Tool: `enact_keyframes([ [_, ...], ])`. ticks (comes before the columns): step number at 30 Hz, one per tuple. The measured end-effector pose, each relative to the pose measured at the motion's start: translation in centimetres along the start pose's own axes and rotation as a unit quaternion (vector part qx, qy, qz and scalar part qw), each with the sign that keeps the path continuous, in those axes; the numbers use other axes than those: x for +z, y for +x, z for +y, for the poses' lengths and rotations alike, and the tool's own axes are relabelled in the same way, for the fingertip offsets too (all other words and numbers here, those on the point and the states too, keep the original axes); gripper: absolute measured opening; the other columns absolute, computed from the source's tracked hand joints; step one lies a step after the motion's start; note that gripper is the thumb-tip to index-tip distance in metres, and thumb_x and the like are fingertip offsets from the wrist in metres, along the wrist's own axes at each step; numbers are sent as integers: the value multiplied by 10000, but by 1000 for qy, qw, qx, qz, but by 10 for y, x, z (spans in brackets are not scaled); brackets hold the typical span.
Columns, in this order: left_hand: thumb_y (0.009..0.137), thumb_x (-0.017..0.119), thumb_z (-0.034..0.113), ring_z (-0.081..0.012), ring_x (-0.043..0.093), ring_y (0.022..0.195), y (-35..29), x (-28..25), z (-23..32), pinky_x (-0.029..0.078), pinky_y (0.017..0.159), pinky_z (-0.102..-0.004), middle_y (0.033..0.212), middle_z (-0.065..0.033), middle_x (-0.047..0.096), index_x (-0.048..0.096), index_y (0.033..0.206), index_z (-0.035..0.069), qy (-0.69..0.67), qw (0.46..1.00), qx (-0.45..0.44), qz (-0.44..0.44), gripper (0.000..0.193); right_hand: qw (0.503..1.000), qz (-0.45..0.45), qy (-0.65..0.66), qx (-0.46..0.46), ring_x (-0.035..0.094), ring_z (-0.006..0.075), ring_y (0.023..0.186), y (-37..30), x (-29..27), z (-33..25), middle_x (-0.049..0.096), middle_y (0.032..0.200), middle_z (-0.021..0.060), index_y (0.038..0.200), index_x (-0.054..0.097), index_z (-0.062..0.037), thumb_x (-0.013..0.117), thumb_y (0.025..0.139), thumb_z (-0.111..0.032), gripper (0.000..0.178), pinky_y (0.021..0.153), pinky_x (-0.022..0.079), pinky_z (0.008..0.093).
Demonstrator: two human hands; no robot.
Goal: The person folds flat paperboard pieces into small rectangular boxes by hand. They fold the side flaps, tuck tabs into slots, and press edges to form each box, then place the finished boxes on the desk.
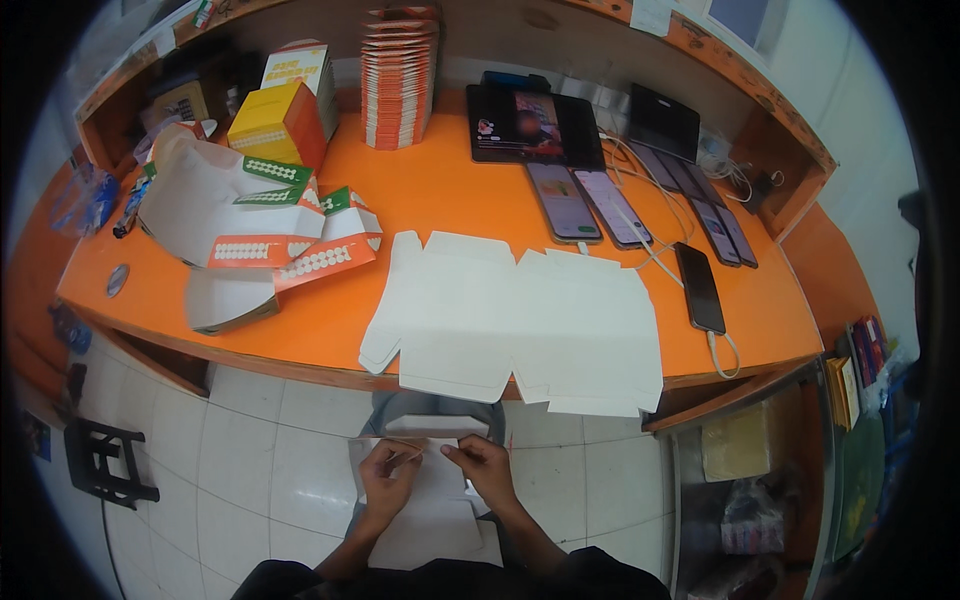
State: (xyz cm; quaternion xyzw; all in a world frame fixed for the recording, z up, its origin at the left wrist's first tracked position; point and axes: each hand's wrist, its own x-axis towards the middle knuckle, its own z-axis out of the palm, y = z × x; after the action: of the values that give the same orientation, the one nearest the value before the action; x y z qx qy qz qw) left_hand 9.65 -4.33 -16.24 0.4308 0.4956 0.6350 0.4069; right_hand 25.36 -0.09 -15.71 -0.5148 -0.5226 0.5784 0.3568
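Lower centre of the frame: a white card piece (435,485), creased and partly folded, lies across the person's lap, below the table's front edge. Left hand (388,478) at its upper left, thumb and fingers pinching the card's upper edge. Right hand (487,472) just beside, a small gap between the two; its fingers are drawn together at the same edge, but cannot tell whether they grip it.

Centre: a flat white carton blank (510,320), notched along both long sides, on the orange table (450,190), its lower edge overhanging the front.

Left of the frame: opened cartons (265,250), white inside, orange and green outside, overlapping in a loose heap. Behind them, upper left, a yellow box (275,125). Upper centre: a tall stack of orange-and-white cartons (393,95).

Upper right: a tablet (530,125) with its screen lit, several phones near it, white cables running among them. A dark phone (700,288) lies right of the blank, cable plugged in at its lower end.

Floor, lower left: a black stool (108,462) on pale tiles.
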Motion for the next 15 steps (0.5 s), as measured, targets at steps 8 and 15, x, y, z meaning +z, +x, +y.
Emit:
enact_keyframes([
  [8,775,688,-12,-191,630,856,-3,-3,6,493,750,-288,910,-127,631,607,827,-20,205,970,125,-48,97,990,-5,104,-94,538,32,667,-10,21,6,655,824,5,856,663,-7,708,846,-111,114,563,414,187],
  [15,806,693,-9,-173,623,877,-5,-6,3,486,776,-277,931,-108,634,625,869,-13,149,985,67,-50,93,993,-54,102,-39,567,58,772,-10,11,8,668,863,17,938,686,-3,690,860,-117,138,678,442,204],
])
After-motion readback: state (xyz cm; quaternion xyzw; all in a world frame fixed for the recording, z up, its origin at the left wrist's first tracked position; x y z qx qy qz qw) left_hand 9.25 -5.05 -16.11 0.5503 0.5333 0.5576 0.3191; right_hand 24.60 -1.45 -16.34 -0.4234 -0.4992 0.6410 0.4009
